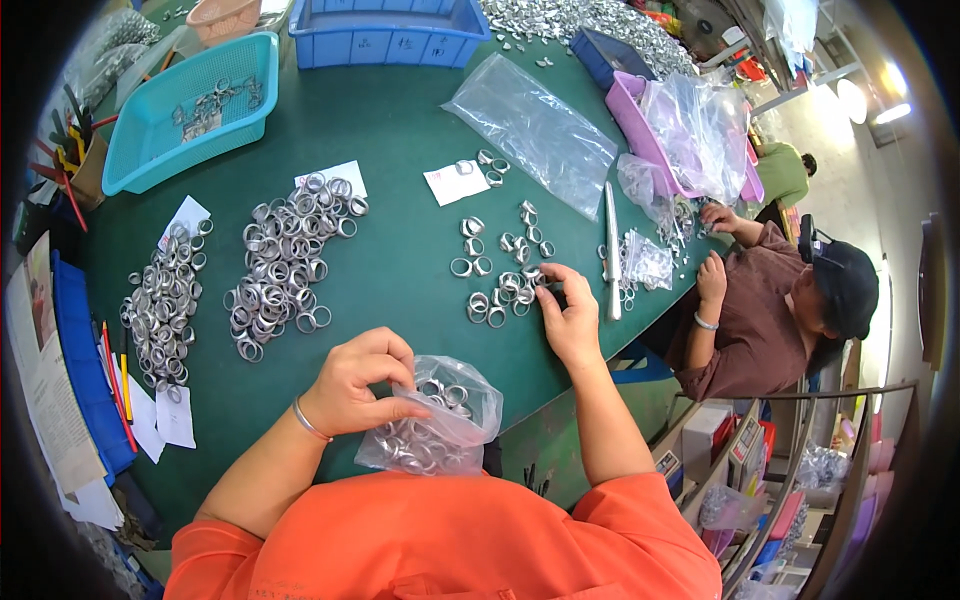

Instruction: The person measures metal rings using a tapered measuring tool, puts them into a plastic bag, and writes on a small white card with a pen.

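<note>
My left hand (pixel 362 385) pinches the rim of a clear plastic bag (pixel 478 402) at the table's near edge. Inside the bag lie many silver metal rings (pixel 420 445). Over the table to the right, my right hand (pixel 572 318) has thumb and forefinger round a ring (pixel 540 279) at the edge of a loose cluster of rings (pixel 515 288). A few more rings (pixel 473 245) lie just left of that cluster. Two bigger heaps of rings, a middle one (pixel 285 255) and a left one (pixel 163 305), rest on the green table (pixel 400 240), with paper slips under them.
A flat clear bag (pixel 540 130) and a white pointed rod (pixel 612 250) lie at the right. Along the back stand a teal basket (pixel 125 150) and a blue crate (pixel 390 52). A co-worker in brown (pixel 750 310) handles small parts beside a pink basket (pixel 640 150).
</note>
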Action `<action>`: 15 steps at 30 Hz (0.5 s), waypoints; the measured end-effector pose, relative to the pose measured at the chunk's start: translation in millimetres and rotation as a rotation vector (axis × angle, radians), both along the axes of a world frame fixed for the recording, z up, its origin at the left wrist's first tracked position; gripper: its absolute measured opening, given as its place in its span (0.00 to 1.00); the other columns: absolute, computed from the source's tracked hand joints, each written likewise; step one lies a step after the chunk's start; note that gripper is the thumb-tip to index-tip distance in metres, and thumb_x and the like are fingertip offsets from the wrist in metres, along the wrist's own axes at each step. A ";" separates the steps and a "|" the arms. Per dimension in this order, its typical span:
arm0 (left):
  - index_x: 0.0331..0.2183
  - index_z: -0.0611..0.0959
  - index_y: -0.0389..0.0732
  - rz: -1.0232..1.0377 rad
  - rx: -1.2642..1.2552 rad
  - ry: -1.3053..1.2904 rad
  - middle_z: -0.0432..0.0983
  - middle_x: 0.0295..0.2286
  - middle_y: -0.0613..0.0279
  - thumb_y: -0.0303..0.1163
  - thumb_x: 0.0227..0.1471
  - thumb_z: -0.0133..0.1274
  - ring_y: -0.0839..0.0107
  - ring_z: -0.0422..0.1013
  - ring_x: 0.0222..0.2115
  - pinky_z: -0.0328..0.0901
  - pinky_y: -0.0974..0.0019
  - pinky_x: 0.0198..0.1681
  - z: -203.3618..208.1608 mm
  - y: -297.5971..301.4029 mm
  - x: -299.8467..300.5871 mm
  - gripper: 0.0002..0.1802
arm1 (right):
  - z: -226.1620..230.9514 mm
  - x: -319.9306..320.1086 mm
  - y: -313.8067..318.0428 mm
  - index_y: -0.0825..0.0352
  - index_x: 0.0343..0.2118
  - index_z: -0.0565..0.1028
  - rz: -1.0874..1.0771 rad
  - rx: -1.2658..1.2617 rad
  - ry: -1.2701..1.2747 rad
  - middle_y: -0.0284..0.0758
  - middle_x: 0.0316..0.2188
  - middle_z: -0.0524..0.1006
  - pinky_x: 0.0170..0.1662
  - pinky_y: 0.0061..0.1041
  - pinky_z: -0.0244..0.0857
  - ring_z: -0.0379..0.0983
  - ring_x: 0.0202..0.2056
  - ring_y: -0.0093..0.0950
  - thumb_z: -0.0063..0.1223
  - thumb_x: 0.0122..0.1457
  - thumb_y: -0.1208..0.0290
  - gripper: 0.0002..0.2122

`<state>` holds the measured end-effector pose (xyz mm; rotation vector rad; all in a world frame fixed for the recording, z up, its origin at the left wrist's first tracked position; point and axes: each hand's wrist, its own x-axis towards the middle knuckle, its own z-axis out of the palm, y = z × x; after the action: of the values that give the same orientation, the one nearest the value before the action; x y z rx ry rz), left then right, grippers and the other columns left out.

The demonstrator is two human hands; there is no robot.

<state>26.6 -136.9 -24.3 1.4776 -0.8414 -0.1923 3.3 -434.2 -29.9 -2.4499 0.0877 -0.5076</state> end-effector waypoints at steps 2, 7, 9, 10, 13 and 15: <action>0.20 0.78 0.39 -0.002 -0.005 -0.013 0.71 0.25 0.64 0.29 0.28 0.69 0.73 0.67 0.24 0.61 0.73 0.24 -0.2 -0.5 0.2 0.15 | -5.8 0.0 -5.0 0.67 0.37 0.73 -0.049 0.062 0.042 0.38 0.35 0.74 0.39 0.25 0.65 0.70 0.34 0.32 0.55 0.49 0.80 0.11; 0.20 0.78 0.40 -0.005 -0.006 0.007 0.72 0.25 0.63 0.34 0.29 0.69 0.71 0.67 0.25 0.61 0.71 0.26 -1.4 0.4 -0.6 0.16 | -15.8 -2.8 -13.4 0.68 0.36 0.73 -0.162 0.239 0.126 0.39 0.33 0.73 0.38 0.25 0.66 0.70 0.32 0.31 0.54 0.47 0.82 0.11; 0.20 0.78 0.40 -0.003 -0.013 -0.001 0.71 0.25 0.64 0.31 0.28 0.69 0.72 0.67 0.25 0.62 0.72 0.25 0.5 -0.8 0.4 0.15 | -14.2 -2.9 -13.8 0.69 0.37 0.73 -0.094 0.179 0.051 0.39 0.34 0.73 0.41 0.26 0.65 0.70 0.35 0.32 0.52 0.46 0.84 0.13; 0.20 0.78 0.39 -0.004 -0.020 -0.010 0.71 0.25 0.64 0.29 0.28 0.69 0.72 0.67 0.24 0.62 0.73 0.25 1.2 -1.3 1.0 0.15 | -12.6 -2.6 -13.5 0.69 0.37 0.73 -0.029 0.120 -0.024 0.39 0.35 0.73 0.43 0.28 0.64 0.70 0.38 0.34 0.50 0.44 0.85 0.14; 0.20 0.78 0.39 -0.003 -0.020 -0.018 0.71 0.25 0.64 0.29 0.28 0.69 0.72 0.67 0.24 0.62 0.73 0.25 -0.4 -0.6 1.2 0.15 | 4.4 3.1 -5.3 0.69 0.37 0.72 0.288 -0.051 -0.034 0.39 0.36 0.73 0.48 0.30 0.61 0.67 0.43 0.36 0.47 0.42 0.87 0.16; 0.20 0.78 0.39 -0.008 -0.020 -0.012 0.71 0.25 0.64 0.29 0.28 0.69 0.72 0.67 0.24 0.62 0.73 0.25 0.1 -1.1 1.1 0.15 | 0.8 0.1 -7.9 0.69 0.36 0.73 0.246 -0.051 -0.032 0.39 0.35 0.73 0.48 0.30 0.61 0.67 0.42 0.36 0.47 0.42 0.87 0.16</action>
<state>27.6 -138.0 -24.2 1.4581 -0.8570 -0.1807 3.4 -442.1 -29.1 -2.4562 -0.2393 -0.4435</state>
